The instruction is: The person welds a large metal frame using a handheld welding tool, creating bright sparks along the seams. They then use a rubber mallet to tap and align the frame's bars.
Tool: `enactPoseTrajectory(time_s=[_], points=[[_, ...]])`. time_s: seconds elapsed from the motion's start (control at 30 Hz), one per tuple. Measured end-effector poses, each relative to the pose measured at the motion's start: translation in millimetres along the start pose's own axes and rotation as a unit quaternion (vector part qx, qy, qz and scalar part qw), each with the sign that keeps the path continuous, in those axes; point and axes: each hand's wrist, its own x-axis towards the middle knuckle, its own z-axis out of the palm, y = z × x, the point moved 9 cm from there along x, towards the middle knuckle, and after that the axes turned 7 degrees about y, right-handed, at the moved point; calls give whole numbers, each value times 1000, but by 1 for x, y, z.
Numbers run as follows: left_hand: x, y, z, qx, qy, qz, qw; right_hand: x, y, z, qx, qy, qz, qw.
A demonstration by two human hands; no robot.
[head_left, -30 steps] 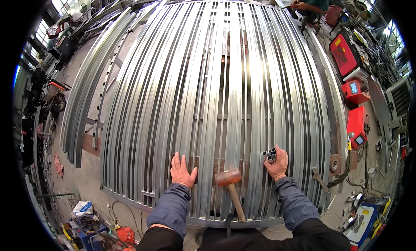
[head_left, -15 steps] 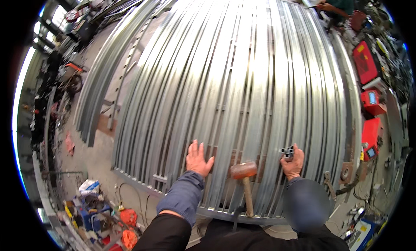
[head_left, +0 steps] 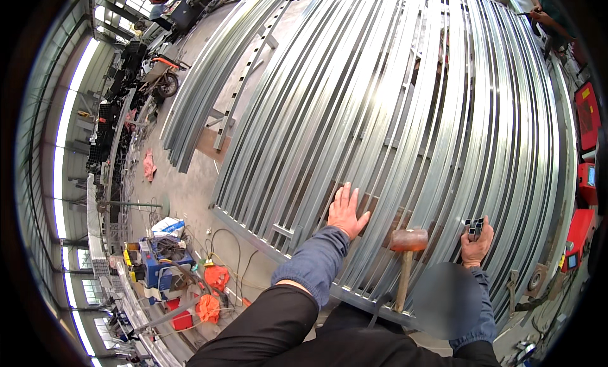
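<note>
Long silvery square metal tubes [head_left: 373, 123] lie side by side across a wide frame before me. My left hand [head_left: 347, 213] rests flat on them, fingers stretched and thumb apart, holding nothing. To the right, my right hand [head_left: 476, 248] is closed around a small cluster of short square tube pieces [head_left: 475, 228], their dark hollow ends facing up. Between the hands lies a mallet [head_left: 408, 240] with a reddish-brown head, its wooden handle pointing toward me over the frame's near edge. A blurred round patch covers part of my right forearm.
A bundle of metal profiles [head_left: 209, 104] lies left of the frame. Cables, orange cloths [head_left: 208, 309] and a blue toolbox [head_left: 158, 265] clutter the floor at lower left. Red machines [head_left: 577, 234] stand along the right. Another person's arm [head_left: 548, 19] shows at the far right.
The view has swung left, so everything sits further right in the picture. Both hands keep about the same places on the tubes, and the right still grips the short pieces.
</note>
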Motion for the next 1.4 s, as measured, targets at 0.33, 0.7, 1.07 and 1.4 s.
enactPoseTrajectory(time_s=[0.33,0.7,1.07,1.4], points=[[-1,0,-3,8,-5,-2,1000,-3,2,2,14,-10,20,1000],[-1,-4,-2,3,1,-2,1000,-7,12,7,22,-32,60,997],[0,-5,-1,9,1,-1,1000,-1,-1,3,15,-11,20,1000],[0,-5,1,11,-16,-3,1000,1,-7,0,31,-7,10,999]])
